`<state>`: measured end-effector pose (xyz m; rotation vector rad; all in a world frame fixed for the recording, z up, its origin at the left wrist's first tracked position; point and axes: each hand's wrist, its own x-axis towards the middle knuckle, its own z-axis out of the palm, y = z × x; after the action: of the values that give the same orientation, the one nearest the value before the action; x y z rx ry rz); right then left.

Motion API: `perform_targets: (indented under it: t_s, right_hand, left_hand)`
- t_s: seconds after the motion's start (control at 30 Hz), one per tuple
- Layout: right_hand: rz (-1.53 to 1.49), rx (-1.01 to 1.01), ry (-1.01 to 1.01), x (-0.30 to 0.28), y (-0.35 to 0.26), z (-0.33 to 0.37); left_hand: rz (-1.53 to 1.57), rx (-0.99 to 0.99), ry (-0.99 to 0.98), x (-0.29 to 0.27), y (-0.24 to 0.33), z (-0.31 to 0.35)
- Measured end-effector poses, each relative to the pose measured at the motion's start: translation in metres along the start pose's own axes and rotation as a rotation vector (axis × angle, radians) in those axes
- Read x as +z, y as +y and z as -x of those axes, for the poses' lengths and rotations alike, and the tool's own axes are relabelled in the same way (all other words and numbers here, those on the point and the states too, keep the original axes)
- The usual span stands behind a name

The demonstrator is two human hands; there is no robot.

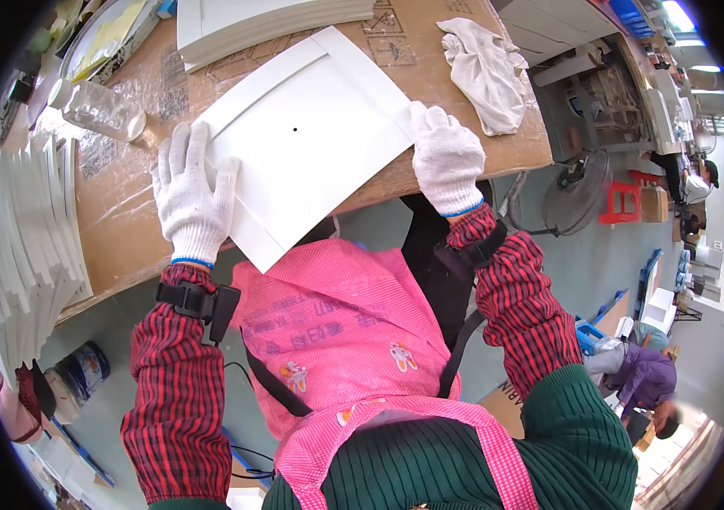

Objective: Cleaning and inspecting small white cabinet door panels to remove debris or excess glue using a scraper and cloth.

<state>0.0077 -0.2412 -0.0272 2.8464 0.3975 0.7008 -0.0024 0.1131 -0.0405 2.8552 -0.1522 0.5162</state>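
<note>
A white rectangular panel with raised border strips and a small black dot lies at an angle on the cardboard-covered table, its near corner jutting past the edge. My left hand, in a white knit glove, rests at the panel's left side with fingers stretched and the thumb apart. At the right corner, my right hand, gloved alike, has its fingers curled round the panel's edge; the fingertips are partly hidden.
A stack of white panels stands at the table's far side. More white panels stand packed at the left. Nearby are a clear plastic jar and a white cloth. A floor fan and other people are off right.
</note>
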Motion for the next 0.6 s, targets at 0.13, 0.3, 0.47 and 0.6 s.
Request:
perform_targets:
  t_s: [0.13, 0.3, 0.47, 0.6]
  right_hand:
    - [-0.028, 0.002, -0.011, -0.003, -0.007, 0.006]
    - [-0.230, 0.052, 0.070, -0.011, -0.019, 0.007]
    - [-0.414, -0.131, -0.073, -0.068, -0.139, 0.051]
    - [-0.835, -0.240, -0.263, -0.107, -0.224, 0.070]
  left_hand:
    - [0.015, 0.011, 0.014, 0.000, 0.000, -0.001]
    - [0.013, -0.003, 0.015, -0.004, 0.001, 0.006]
    - [0.001, 0.003, 0.020, 0.000, 0.003, 0.009]
    - [-0.008, -0.001, 0.020, 0.001, -0.011, 0.013]
